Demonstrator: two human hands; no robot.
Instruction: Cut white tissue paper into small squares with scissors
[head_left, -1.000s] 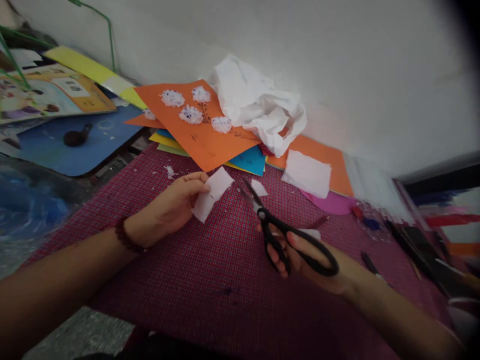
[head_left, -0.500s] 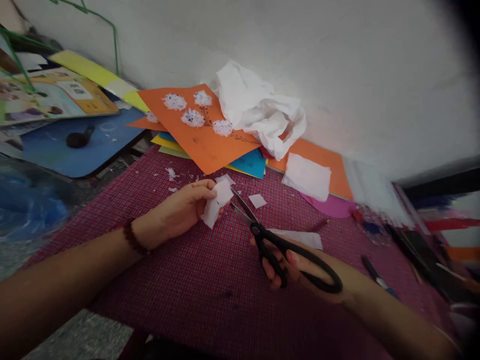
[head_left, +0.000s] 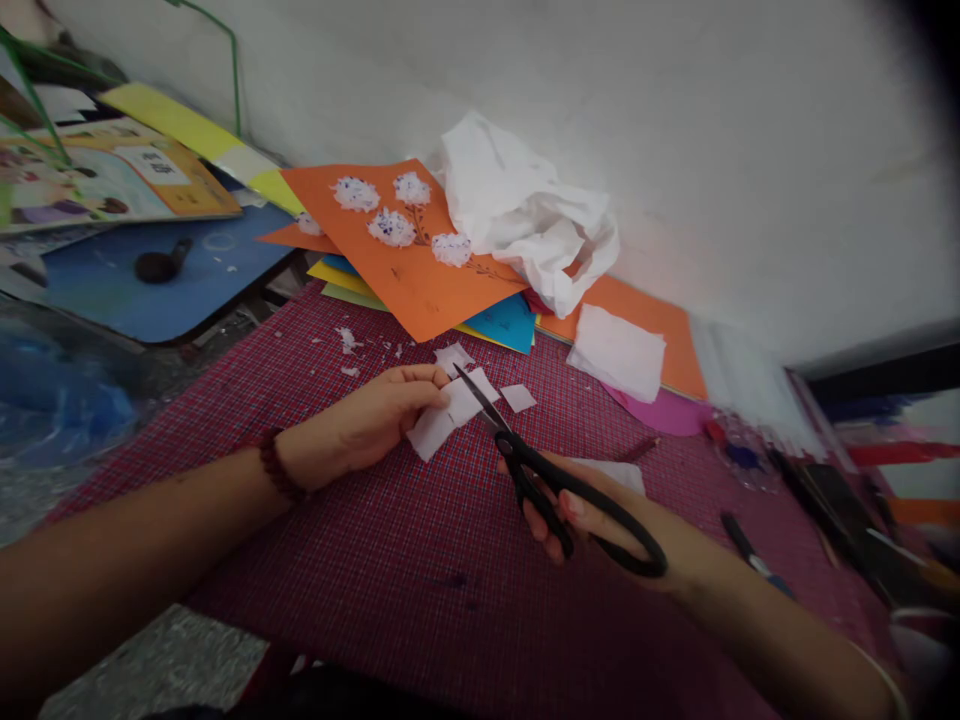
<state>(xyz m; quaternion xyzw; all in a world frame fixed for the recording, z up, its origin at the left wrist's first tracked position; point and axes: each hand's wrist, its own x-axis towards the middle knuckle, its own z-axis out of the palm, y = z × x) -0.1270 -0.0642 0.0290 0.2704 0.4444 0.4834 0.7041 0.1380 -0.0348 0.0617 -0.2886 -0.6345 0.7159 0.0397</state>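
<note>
Black scissors [head_left: 559, 480] in right hand [head_left: 600, 520], blades crossing white paper [head_left: 450, 415]; left hand [head_left: 375, 420] pinching.

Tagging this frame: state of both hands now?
Left hand: closed, pinching a white paper piece.
Right hand: closed through the handles of black scissors, blades at the paper.

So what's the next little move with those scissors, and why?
Probably open the black-handled scissors and push them forward for a snip: the right hand has their blades lying nearly shut across the small white paper piece pinched in the left hand, with paper showing on both sides.
</note>
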